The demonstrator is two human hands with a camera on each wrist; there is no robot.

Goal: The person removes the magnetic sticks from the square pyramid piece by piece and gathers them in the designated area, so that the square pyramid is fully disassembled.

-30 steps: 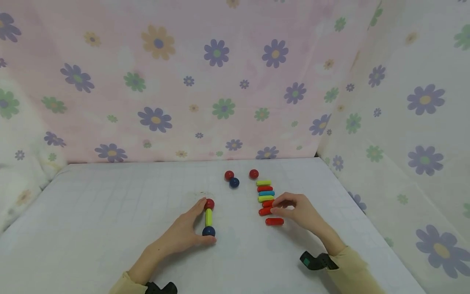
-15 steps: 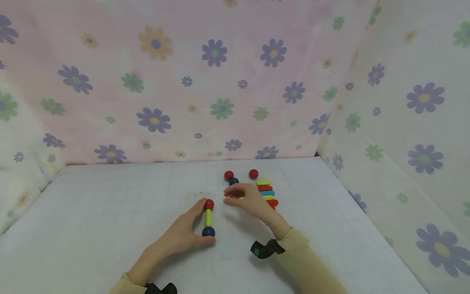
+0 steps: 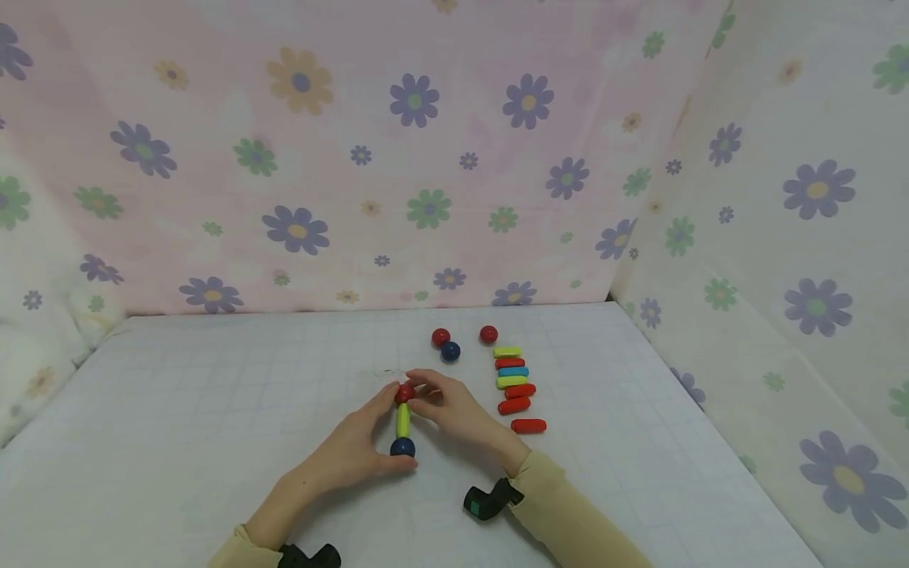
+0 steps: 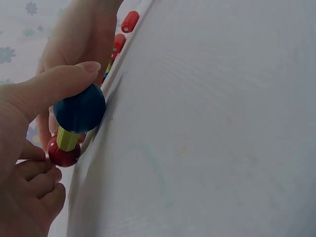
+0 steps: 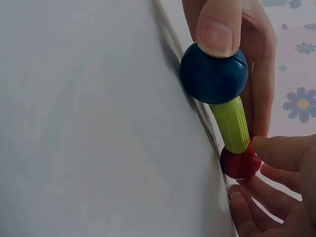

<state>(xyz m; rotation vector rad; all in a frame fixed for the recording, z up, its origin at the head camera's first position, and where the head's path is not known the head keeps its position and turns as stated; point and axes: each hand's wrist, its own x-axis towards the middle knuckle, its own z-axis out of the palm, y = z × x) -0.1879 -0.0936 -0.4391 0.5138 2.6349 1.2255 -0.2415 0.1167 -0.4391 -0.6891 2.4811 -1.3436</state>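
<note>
A short ball-and-rod toy piece lies on the white tabletop: a dark blue ball (image 3: 402,447), a yellow-green ribbed rod (image 3: 403,420) and a red ball (image 3: 405,393) in one line. My left hand (image 3: 346,448) holds it lengthwise, the thumb on the blue ball and the fingers at the red one. From the right side, my right hand (image 3: 454,409) pinches the red ball between thumb and fingers. The right wrist view shows the right thumb (image 5: 281,150) where the rod meets the red ball (image 5: 240,163). No other piece shows in either hand.
To the right lies a column of loose rods, red (image 3: 529,426), yellow-green (image 3: 511,382) and blue (image 3: 513,371). Farther back are a red ball (image 3: 441,338) touching a dark blue ball (image 3: 450,352), and another red ball (image 3: 488,334). Flowered cloth (image 3: 426,260) rises behind the table.
My right hand has moved left from the loose rods, past the far balls, to the red ball of the piece. My left hand has kept its hold in place.
</note>
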